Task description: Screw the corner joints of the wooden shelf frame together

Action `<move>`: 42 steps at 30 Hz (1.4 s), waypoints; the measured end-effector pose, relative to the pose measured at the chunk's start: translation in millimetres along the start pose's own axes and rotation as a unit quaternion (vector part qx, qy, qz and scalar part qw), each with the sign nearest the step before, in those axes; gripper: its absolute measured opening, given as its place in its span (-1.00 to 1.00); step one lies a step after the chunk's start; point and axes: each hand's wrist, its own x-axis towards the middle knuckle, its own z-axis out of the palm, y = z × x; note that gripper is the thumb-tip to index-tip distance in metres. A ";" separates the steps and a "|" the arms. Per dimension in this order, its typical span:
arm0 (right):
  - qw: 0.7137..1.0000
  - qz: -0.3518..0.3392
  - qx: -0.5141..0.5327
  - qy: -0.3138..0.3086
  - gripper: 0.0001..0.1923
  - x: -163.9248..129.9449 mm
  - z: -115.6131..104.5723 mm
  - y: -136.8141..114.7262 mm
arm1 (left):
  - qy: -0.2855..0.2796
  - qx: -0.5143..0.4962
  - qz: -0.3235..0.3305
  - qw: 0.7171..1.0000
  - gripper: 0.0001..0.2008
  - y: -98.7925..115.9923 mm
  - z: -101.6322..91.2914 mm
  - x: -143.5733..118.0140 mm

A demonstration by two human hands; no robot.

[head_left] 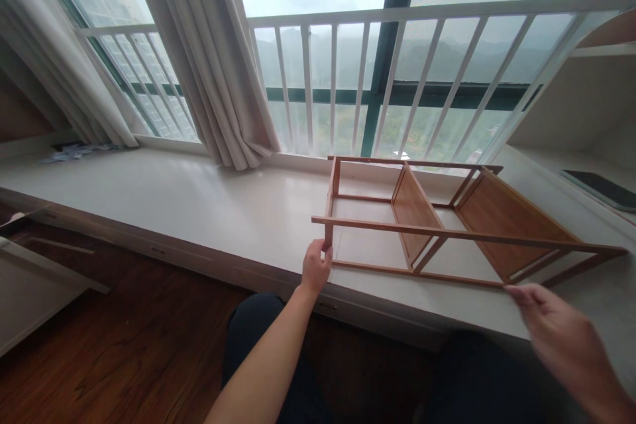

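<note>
A bamboo shelf rack (pixel 427 218) lies on its side on the white window ledge (pixel 199 199), its two wooden shelves standing upright and its long rails running left to right. My left hand (pixel 316 266) grips the short post at the rack's left end, near the ledge's front edge. My right hand (pixel 551 324) reaches toward the lower front rail at the right, fingers apart, fingertips at or just short of the wood. It holds nothing.
A white railing (pixel 377 79) and window stand behind the ledge, with a beige curtain (pixel 218 79) at the left. White shelving (pixel 586 99) rises at the right, a dark flat object (pixel 603 189) on it. Dark wooden floor (pixel 124 344) lies below.
</note>
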 end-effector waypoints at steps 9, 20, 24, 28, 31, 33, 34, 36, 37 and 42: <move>0.907 0.034 0.319 -0.274 -0.49 -50.0 144.7 -107.8 | -0.030 -0.017 0.007 0.999 -0.73 5.9 -13.3 -13.8; 0.770 0.154 0.511 -0.350 -0.51 -66.0 209.6 -189.5 | 0.021 -0.154 -0.031 0.987 -0.74 22.3 -39.8 -37.7; 0.752 0.187 0.513 -0.369 -0.49 -72.0 228.1 -184.2 | -0.025 -0.303 -0.084 0.949 -0.73 31.4 -40.5 -48.8; 0.740 0.207 0.525 -0.366 -0.48 -75.1 239.9 -181.6 | -0.033 -0.417 -0.146 0.897 -0.70 31.7 -36.9 -49.9; 0.738 0.215 0.527 -0.364 -0.47 -75.5 244.9 -182.3 | -0.027 -0.474 -0.173 0.863 -0.74 28.0 -35.3 -46.6; 0.734 0.217 0.531 -0.363 -0.47 -75.5 247.9 -182.7 | -0.031 -0.519 -0.207 0.829 -0.76 26.2 -33.9 -44.5; 0.732 0.217 0.535 -0.362 -0.46 -75.4 249.5 -182.8 | -0.035 -0.544 -0.230 0.806 -0.77 25.8 -33.0 -43.7; 0.728 0.214 0.541 -0.362 -0.46 -75.0 252.6 -183.0 | -0.044 -0.586 -0.271 0.762 -0.77 26.2 -31.8 -42.0; 0.728 0.212 0.542 -0.361 -0.46 -74.8 253.5 -183.3 | -0.049 -0.601 -0.282 0.746 -0.77 26.7 -31.7 -41.0; 0.799 0.127 0.532 -0.249 -0.59 -85.5 235.0 -188.5 | -0.041 -0.655 -0.296 0.694 -0.80 27.4 -39.8 -31.0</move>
